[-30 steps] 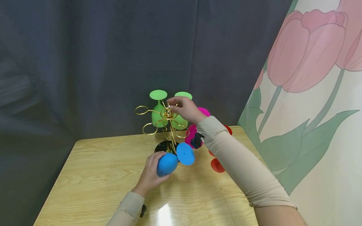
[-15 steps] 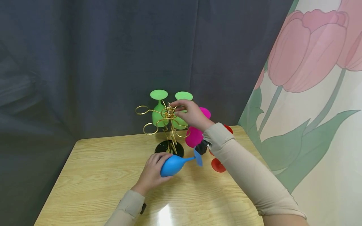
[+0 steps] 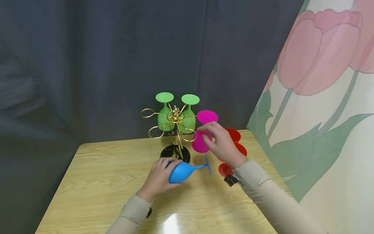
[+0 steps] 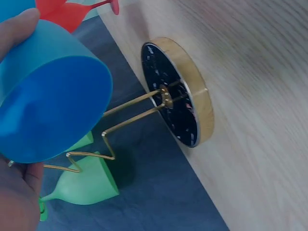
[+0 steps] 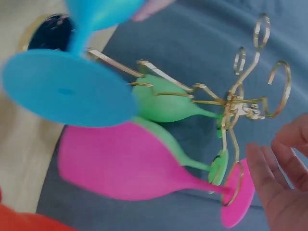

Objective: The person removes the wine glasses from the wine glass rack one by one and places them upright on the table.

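My left hand [image 3: 159, 177] grips a blue wine glass [image 3: 181, 172] round its bowl. The glass lies sideways, stem and foot to the right and mouth toward the palm; the left wrist view looks into the bowl [image 4: 57, 110]. In front of it stands a gold wire glass rack [image 3: 175, 118] on a round black base [image 3: 168, 151]. Two green wine glasses [image 3: 165, 118] hang upside down at its back, and a magenta wine glass [image 5: 120, 161] hangs on its right. My right hand [image 3: 223, 143] holds nothing; its fingers are loosely bent beside the magenta glass.
Several red wine glasses [image 3: 233, 135] stand on the right of the wooden table [image 3: 96, 182], partly behind my right forearm. Rack loops [image 3: 147, 113] on the left and front hold no glass. A dark curtain [image 3: 131, 58] hangs behind the table.
My right hand has let go of the rack's top knob and moved right and down, toward me. My left hand has turned the blue wine glass so its foot points right.
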A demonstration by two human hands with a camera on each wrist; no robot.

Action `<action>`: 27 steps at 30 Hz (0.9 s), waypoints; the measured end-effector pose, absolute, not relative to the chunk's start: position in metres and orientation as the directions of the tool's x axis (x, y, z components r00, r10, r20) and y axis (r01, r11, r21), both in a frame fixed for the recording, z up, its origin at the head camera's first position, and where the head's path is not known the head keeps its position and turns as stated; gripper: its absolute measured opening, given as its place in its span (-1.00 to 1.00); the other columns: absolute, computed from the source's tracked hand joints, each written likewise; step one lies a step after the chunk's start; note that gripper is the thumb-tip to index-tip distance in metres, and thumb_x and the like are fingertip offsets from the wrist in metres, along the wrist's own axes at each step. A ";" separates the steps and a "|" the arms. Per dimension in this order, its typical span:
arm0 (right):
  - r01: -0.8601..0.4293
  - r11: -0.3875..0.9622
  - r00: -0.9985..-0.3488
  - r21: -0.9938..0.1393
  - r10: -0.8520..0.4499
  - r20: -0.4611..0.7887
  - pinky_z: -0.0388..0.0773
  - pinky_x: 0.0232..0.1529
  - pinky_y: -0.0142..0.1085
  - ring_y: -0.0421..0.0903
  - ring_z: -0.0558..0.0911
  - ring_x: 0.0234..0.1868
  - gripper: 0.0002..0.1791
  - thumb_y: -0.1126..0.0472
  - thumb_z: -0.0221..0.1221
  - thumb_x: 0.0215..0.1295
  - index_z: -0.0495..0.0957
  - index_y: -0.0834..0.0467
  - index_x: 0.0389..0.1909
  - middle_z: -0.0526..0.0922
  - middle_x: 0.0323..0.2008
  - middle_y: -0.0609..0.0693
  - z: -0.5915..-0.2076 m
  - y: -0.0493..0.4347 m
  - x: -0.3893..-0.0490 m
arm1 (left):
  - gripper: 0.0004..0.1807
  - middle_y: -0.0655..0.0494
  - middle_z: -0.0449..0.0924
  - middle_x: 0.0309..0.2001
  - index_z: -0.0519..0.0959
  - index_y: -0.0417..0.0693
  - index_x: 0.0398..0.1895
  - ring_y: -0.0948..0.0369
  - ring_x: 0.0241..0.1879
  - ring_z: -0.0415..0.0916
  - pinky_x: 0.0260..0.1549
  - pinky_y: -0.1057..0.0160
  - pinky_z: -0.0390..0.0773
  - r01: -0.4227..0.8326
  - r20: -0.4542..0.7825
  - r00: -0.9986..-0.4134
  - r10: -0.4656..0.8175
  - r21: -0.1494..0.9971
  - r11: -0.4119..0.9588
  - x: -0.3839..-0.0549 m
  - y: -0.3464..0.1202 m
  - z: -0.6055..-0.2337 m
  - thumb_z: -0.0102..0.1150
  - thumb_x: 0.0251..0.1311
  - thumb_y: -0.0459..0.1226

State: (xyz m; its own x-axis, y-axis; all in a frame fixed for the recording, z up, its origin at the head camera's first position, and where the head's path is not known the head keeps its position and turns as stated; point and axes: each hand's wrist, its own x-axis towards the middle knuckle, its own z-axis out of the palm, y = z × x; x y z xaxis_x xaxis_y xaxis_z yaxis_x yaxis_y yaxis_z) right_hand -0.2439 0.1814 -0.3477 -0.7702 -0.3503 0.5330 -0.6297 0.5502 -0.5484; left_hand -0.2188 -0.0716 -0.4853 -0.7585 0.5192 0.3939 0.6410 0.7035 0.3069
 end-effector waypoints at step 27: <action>-0.635 0.743 -0.695 0.210 -0.669 0.263 0.69 -0.04 -0.29 0.00 0.62 -0.09 -0.51 0.29 0.42 0.20 0.53 0.32 0.12 0.60 -0.06 0.14 -0.456 0.159 -0.195 | -0.07 -0.06 0.51 0.18 0.50 0.02 0.32 -0.05 0.16 0.41 0.14 -0.10 0.48 0.616 0.344 -0.766 0.544 0.147 0.774 -0.203 -0.058 -0.478 0.65 -0.17 0.09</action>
State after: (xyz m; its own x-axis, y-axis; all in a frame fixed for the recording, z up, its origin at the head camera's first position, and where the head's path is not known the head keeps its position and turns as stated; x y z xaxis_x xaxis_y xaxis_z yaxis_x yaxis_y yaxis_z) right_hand -0.1953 0.1593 -0.4565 -0.6953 -0.6688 0.2633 -0.6354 0.7431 0.2097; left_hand -0.2030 -0.0579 -0.4779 -0.7657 0.5435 0.3439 0.6157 0.7741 0.1474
